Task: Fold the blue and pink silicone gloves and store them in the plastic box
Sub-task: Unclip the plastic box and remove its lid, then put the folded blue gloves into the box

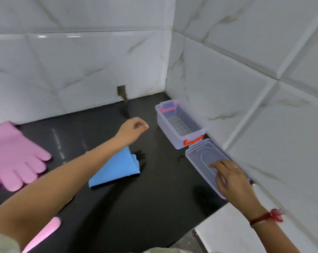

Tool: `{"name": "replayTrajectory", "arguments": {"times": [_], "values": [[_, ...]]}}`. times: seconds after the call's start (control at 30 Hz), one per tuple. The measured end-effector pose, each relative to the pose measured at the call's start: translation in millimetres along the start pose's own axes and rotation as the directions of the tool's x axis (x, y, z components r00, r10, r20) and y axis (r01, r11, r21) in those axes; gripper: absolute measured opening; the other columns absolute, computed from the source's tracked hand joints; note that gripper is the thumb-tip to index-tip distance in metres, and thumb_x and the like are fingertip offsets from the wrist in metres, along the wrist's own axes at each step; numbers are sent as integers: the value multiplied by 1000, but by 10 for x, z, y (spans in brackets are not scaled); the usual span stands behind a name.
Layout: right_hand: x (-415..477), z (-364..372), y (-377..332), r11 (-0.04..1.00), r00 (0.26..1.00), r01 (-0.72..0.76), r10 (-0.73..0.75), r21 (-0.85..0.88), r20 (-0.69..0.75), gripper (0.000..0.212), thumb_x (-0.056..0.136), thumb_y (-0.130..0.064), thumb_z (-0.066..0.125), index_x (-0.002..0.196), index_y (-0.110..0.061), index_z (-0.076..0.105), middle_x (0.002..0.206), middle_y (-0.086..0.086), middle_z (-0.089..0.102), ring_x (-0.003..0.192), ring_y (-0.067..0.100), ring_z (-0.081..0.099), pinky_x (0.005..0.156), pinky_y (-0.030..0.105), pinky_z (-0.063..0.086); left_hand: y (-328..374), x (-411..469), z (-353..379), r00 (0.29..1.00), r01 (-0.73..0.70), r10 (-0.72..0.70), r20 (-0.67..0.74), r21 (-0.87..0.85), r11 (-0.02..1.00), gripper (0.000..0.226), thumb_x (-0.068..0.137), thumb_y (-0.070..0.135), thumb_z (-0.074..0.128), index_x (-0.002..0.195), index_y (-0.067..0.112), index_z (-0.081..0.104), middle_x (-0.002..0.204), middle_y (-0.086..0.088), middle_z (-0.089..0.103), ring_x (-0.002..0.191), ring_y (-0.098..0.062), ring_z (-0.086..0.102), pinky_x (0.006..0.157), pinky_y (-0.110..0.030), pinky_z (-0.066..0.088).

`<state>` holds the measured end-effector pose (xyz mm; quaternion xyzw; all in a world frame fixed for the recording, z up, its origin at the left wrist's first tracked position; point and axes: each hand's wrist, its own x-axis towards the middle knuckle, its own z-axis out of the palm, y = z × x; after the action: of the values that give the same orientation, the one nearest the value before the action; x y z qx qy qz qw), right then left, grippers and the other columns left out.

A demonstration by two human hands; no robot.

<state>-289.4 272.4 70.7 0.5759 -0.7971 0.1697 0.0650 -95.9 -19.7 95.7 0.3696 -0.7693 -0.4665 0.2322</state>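
A folded blue glove (116,167) lies on the black counter, partly under my left forearm. A pink glove (12,156) lies flat at the left edge, fingers spread; another pink piece (45,232) pokes out beneath my left arm near the bottom. The clear plastic box (180,123) with orange latches stands open and empty by the right wall. Its clear lid (205,161) lies upside down just in front of it. My left hand (134,128) hovers above the counter left of the box, fingers curled, holding nothing. My right hand (231,179) rests on the lid, fingers spread.
White marble-look tiled walls close in the counter (154,198) at the back and right, meeting in a corner behind the box. A small brown opening (122,92) sits at the back wall's base. A white ledge (227,230) borders the counter at lower right.
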Motion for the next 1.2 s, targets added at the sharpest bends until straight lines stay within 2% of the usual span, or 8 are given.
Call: {"name": "replayTrajectory", "arguments": {"times": [0.2, 0.4, 0.63, 0.73, 0.8, 0.9, 1.03, 1.2], "values": [[571, 380, -1065, 879, 983, 124, -171, 460, 62, 26, 85, -11, 60, 109, -20, 58, 106, -4, 59, 100, 8, 55, 90, 23, 44, -589, -1095, -413, 949, -296, 304, 83, 562, 772, 38, 88, 29, 63, 119, 10, 56, 129, -7, 55, 131, -24, 42, 111, -32, 24], [748, 758, -1714, 808, 908, 179, -356, 562, 222, 28, 86, -14, 57, 114, -20, 57, 110, -9, 55, 113, 10, 51, 99, 30, 43, -1055, -1482, -412, 970, -240, 151, 190, 842, 484, 81, 91, 55, 41, 151, 14, 5, 159, -6, 3, 146, -20, 2, 113, -32, -13], [623, 812, -1817, 757, 936, 119, -302, 643, 182, 24, 84, -12, 60, 106, -21, 61, 103, -12, 58, 101, 0, 54, 89, 9, 40, -1046, -1302, -355, 967, -232, 184, 176, 904, 359, 61, 95, 29, 48, 145, 1, 26, 151, -20, 29, 139, -31, 31, 115, -38, 16], [427, 795, -1799, 495, 854, -360, -166, 791, 492, 11, 85, -20, 64, 95, -23, 68, 98, -3, 68, 92, 7, 65, 82, 15, 50, -992, -1209, -319, 960, -250, 186, 208, 939, 238, 51, 90, 15, 53, 137, -3, 42, 139, -24, 46, 127, -33, 48, 107, -39, 34], [361, 845, -1806, 137, 590, -779, -171, 612, 789, 28, 86, -35, 61, 101, -13, 69, 100, 8, 72, 94, 16, 68, 80, 25, 55, -959, -1107, -342, 950, -290, 186, 249, 927, 238, 49, 94, 12, 40, 140, -5, 34, 144, -27, 38, 131, -35, 43, 111, -40, 29], [417, 941, -1808, -213, 299, -947, -314, 240, 901, 66, 88, -57, 43, 113, 2, 61, 113, 19, 68, 106, 27, 66, 85, 34, 57, -826, -965, -460, 959, -282, 131, 253, 907, 313, 46, 96, 16, 35, 138, -1, 34, 144, -23, 39, 128, -33, 44, 104, -38, 35], [668, 1065, -1851, -411, 278, -908, -435, 86, 856, 101, 77, -77, 34, 125, 11, 47, 126, 28, 57, 114, 36, 59, 94, 43, 51, -759, -923, -563, 949, -314, 161, 273, 873, 373, 33, 94, 18, 37, 121, 3, 48, 117, -14, 59, 97, -28, 59, 68, -31, 41], [1147, 1075, -1912, -529, 315, -845, -362, 85, 878, 105, 68, -82, 44, 122, 7, 53, 122, 30, 59, 113, 41, 58, 94, 50, 48, -847, -1050, -503, 931, -357, 159, 328, 908, 218, 47, 98, 23, 38, 140, 1, 35, 146, -19, 39, 131, -27, 44, 103, -33, 38]]}}
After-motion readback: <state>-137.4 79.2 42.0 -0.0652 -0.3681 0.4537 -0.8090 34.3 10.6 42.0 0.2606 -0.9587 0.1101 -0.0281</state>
